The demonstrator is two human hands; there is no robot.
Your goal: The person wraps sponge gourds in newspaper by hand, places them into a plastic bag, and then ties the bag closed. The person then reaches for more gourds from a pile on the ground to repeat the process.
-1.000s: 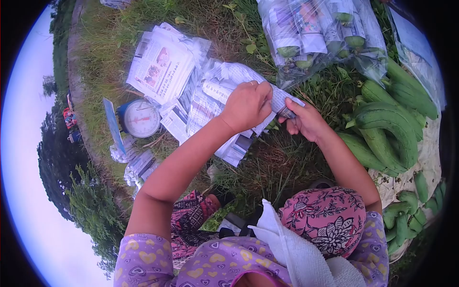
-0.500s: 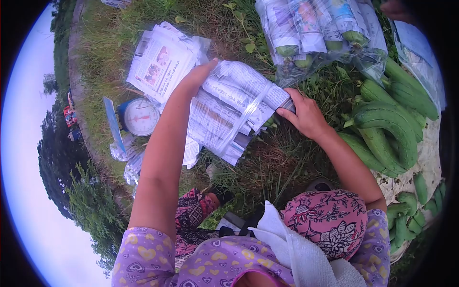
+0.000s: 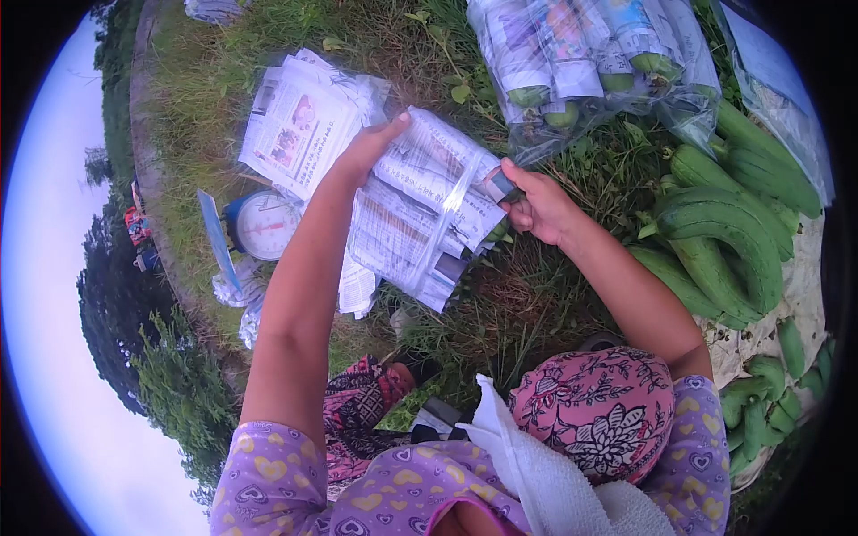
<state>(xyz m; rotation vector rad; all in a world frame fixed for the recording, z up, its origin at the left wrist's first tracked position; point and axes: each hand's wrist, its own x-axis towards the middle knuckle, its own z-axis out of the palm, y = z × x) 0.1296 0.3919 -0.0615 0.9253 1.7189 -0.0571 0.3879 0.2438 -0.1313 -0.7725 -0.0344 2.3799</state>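
Observation:
A bundle of newspaper-wrapped green gourds [image 3: 424, 192] is between my hands, bound by a shiny clear band across it. My left hand [image 3: 377, 145] grips its far left edge, with the fingers mostly hidden underneath. My right hand [image 3: 541, 204] is closed on the right end, thumb on top, by a dark piece at the paper's edge; green tips poke out just below it. Beyond my left hand lies a stack of newspaper sheets [image 3: 290, 125] partly under clear plastic. A round dial scale [image 3: 266, 223] stands left of my left forearm.
Clear bags of wrapped gourds [image 3: 572, 76] lie at the upper right. Bare green gourds [image 3: 715, 232] are piled on the right, with smaller ones [image 3: 760, 402] on a pale sheet [image 3: 795, 308]. Grass surrounds the bundle; a patterned pink cloth-covered knee [image 3: 599, 411] is close below.
The bundle has turned slightly, its right end shifting left. My right hand has moved a little left, and its fingers have curled in more at that end. My left hand keeps its grip.

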